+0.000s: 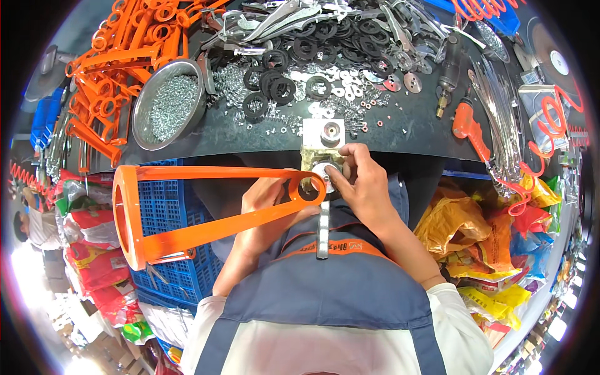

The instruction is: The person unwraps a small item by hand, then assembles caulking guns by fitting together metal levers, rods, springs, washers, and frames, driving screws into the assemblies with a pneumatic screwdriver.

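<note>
An orange A-shaped metal frame (222, 226) reaches left from the front edge of the bench, its wide ring at the far end and its small ring near the middle. My left hand (265, 195) is closed around the small-ring end, partly hidden behind it. My right hand (370, 195) pinches a round silver washer (320, 169) just above that ring, thumb and fingers bent. Directly above stands a metal fixture block (317, 132) with a round boss. A flat metal strip (323, 231) hangs below the small ring; how it joins there I cannot tell.
Orange frames (119, 62) pile up at the far left beside a steel bowl (197, 94) of small fasteners. Black rings (282, 90) and loose washers lie mid-bench. A red-handled power driver (467, 125) lies right. A blue crate (165, 212) and bags (453, 219) flank me.
</note>
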The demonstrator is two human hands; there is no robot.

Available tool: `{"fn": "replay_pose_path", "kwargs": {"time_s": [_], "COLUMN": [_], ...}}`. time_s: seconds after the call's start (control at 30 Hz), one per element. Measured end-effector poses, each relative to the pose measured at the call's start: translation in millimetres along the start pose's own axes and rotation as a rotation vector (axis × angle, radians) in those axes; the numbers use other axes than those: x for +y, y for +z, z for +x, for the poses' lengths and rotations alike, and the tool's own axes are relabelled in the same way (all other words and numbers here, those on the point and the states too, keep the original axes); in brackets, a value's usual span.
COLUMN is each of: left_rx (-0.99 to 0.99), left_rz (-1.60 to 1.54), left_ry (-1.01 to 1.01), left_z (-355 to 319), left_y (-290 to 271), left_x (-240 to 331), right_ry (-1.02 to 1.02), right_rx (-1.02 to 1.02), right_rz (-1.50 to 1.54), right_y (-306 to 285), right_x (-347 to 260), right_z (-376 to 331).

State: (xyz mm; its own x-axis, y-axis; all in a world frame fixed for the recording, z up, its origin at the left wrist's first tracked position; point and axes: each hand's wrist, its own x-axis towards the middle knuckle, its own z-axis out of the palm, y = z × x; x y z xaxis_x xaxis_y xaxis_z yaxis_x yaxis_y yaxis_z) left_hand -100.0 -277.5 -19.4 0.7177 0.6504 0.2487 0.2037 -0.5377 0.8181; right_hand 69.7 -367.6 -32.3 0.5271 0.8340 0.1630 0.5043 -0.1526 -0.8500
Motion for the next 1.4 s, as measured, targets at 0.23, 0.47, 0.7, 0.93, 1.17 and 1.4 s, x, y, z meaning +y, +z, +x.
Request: {"fn": "replay_pose_path", "kwargs": {"time_s": [0.23, 0.47, 0.7, 0.93, 1.17, 1.4], "left_rx": [0.004, -0.037, -0.030, -0.029, -0.035, 0.027], "left_rz": [0.177, 0.112, 0.203, 0.095, -0.160, -0.175], "left_ry": [0.162, 0.072, 0.098, -0.033, 0.000, -0.278], "left_z": [18.0, 25.8, 16.3, 25.0, 20.4, 4.5], "left_y": [13.7, 26.1, 30.3, 33.7, 25.8, -19.9], "left_x": [1.2, 5.3, 1.2, 7.0, -11.4, 1.2], "right_ry": [0.046, -0.064, -0.042, -0.113, 0.027, -0.235], "right_rx": [-0.002, 0.030, -0.005, -0.028, -0.108, -0.199], "right_rz": [0.084, 0.182, 0.270, 0.132, 0.370, -0.046], "right_y": [-0.5, -6.8, -15.4, -9.5, -14.5, -14.1], "right_x": [10.7, 15.5, 11.6, 10.2, 20.6, 8.4], "right_z": [-1.8, -2.4, -1.0, -2.0, -10.6, -3.1]}}
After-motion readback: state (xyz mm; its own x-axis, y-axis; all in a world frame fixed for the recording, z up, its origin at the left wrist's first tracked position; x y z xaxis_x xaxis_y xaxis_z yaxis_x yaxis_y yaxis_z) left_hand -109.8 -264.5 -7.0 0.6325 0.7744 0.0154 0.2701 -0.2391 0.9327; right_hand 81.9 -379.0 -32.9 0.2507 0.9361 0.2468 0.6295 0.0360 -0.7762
